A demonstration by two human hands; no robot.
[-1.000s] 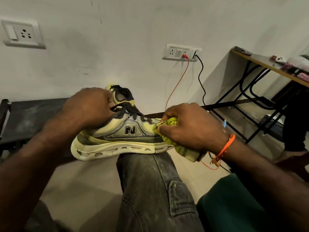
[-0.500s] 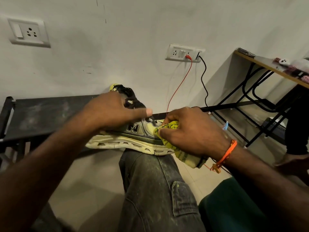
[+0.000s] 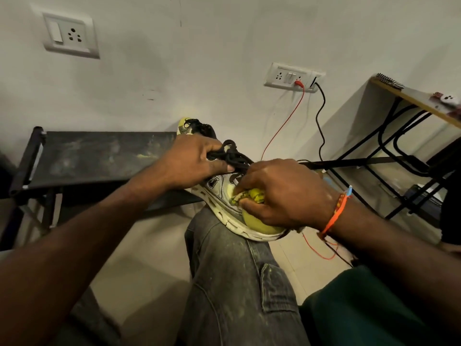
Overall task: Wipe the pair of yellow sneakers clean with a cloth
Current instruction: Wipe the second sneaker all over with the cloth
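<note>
The yellow sneaker (image 3: 219,193) rested on the person's knee (image 3: 224,245). The left hand (image 3: 192,163) gripped its laces; the right hand (image 3: 282,193) clenched the cloth (image 3: 249,196) against the toe side. Wiping was underway; next probably called for turning the shoe.

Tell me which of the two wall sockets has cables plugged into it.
The wall socket on the right, above the hand with the cloth: a red cable and a black cable run down from it. The left socket has nothing plugged in.
</note>
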